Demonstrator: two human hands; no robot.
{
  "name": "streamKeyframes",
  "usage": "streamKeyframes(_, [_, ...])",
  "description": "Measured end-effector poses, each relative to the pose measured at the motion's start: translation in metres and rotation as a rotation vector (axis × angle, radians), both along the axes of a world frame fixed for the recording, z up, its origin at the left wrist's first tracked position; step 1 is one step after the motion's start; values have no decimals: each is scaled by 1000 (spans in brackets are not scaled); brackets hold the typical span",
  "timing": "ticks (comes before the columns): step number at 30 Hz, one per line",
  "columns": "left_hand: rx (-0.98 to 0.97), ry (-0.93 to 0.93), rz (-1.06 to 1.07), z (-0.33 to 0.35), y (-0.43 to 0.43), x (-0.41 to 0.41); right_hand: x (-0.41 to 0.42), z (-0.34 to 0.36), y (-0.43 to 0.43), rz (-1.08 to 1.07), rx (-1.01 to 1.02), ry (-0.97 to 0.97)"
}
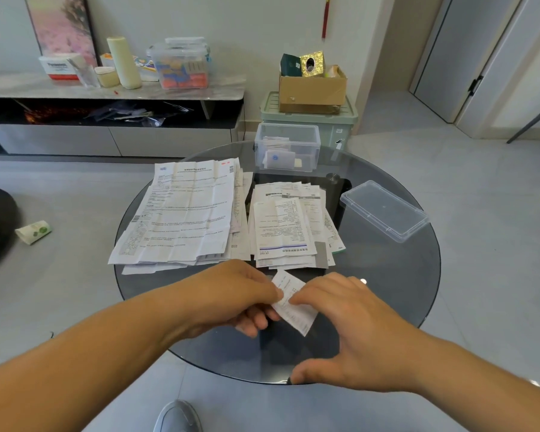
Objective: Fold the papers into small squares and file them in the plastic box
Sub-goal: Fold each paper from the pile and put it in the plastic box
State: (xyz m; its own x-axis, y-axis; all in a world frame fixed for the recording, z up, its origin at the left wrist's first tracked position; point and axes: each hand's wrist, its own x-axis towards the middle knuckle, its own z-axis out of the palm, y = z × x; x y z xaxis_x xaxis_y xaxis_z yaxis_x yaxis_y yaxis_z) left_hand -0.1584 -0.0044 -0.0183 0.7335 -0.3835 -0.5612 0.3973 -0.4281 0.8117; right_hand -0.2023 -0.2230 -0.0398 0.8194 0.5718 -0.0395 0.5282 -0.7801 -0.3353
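Up close in the head view, the left hand pinches a folded paper above the near part of the glass table, fingers curled beneath it. The right hand presses straight fingers flat on top, thumb spread. Beyond them lie a large paper stack and a smaller stack. Behind those stands the open plastic box, with its lid lying to the right.

Head view, sole camera: worn on the person's head, wide-angle, facing forward and down over the glass table. Nearest, at 6 o'clock: left hand, right hand, folded paper. Farthest on table, 12 o'clock: plastic box.
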Motion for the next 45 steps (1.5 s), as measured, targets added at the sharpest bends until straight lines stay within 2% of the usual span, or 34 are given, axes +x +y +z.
streamKeyframes(3, [-138,189,32,3,2,-2,-1,-6,0,-25,37,-36])
streamKeyframes(6, [-160,209,-84,5,4,-6,1,-9,2,-101,103,-37])
streamKeyframes(9, [81,-71,-219,2,2,-9,5,-9,2,-216,126,31])
streamKeyframes(13, [580,-551,-254,-12,-6,-8,12,-12,0,-316,122,140])
streamKeyframes(15, [696,-672,-258,-18,-9,-3,13,-12,1,-326,106,166])
streamKeyframes(17, [739,-679,-262,-20,-12,1,14,-12,3,-328,58,131])
streamKeyframes(21, [776,-607,-283,-15,-18,6,18,-9,3,-378,2,100])
streamKeyframes(30, [754,-560,-299,-16,-13,9,29,11,-4,-395,-111,266])
streamKeyframes(36, [703,-504,-282,-11,-6,7,30,14,-4,-374,-110,288])
streamKeyframes(41, [666,-576,-232,-12,-10,5,31,9,-6,-339,-66,281])
streamKeyframes(45, [664,-701,-308,-15,-16,4,33,7,-5,-297,-33,283])
